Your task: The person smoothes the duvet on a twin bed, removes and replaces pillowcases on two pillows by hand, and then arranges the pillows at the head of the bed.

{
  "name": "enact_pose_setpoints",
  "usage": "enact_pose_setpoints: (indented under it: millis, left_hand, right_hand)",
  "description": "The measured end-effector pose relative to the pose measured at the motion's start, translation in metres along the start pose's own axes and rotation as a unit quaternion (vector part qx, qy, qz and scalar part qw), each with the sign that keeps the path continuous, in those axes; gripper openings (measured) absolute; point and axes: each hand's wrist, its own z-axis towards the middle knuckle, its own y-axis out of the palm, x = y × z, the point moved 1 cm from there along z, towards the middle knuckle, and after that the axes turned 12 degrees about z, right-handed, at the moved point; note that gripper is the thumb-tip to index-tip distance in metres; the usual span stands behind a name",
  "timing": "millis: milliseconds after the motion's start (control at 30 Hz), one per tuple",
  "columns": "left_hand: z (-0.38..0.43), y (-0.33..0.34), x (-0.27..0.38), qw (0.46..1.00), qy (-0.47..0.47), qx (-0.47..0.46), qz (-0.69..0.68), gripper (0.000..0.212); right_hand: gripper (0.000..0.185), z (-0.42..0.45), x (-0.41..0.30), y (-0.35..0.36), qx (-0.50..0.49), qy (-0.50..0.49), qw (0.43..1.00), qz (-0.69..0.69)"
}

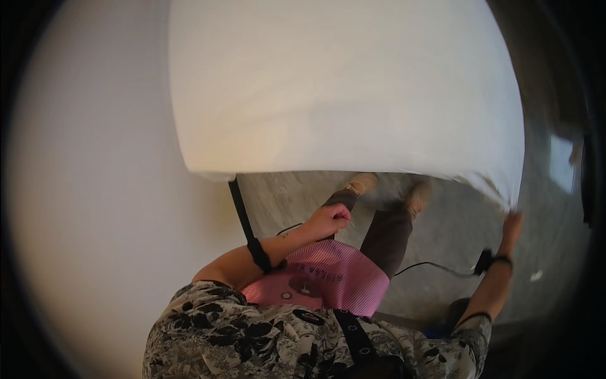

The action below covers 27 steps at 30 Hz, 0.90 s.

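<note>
A large white cloth sheet (341,94) spreads in front of me, fitted over what looks like a flat surface. Its near right corner is gathered into folds, and my right hand (512,225) grips that corner. Short of the sheet's near edge, my left hand (331,220) is loosely closed above my lap, touching no sheet and with nothing visible in it. A black device is strapped to my right wrist, and a cable runs from it. A black band sits on my left forearm. What lies under the sheet is hidden.
A pale wall (94,142) stands close along the left. A black leg or bar (242,208) slants below the sheet's near left corner. Grey floor (450,227) shows beneath and to the right. My shoes are near the sheet's edge, and a dark object (458,310) lies by my right elbow.
</note>
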Motion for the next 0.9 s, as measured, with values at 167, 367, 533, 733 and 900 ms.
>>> enact_pose_setpoints:
  millis: [167,367,533,733,900]
  left_hand:
    - [-0.053,-0.043,-0.036,0.995,0.018,0.083,-0.057,0.011]
    - [-0.087,-0.011,-0.083,0.980,0.159,0.104,-0.065,0.014]
    - [-0.144,-0.020,-0.112,0.963,0.233,0.120,-0.054,0.013]
    - [-0.199,-0.045,-0.242,0.904,0.224,0.357,-0.076,0.012]
    - [-0.282,-0.037,-0.451,0.849,0.098,0.471,-0.221,0.014]
  right_hand:
    - [0.018,-0.107,-0.092,-0.044,-0.104,0.037,0.992,-0.062]
    - [0.007,-0.203,-0.235,-0.086,-0.334,0.111,0.911,0.215]
    - [0.007,-0.233,-0.316,-0.138,-0.297,0.016,0.930,0.215]
    - [0.010,-0.278,-0.393,-0.141,-0.295,-0.163,0.941,0.014]
    - [0.011,-0.440,-0.518,-0.111,-0.510,-0.173,0.842,-0.033]
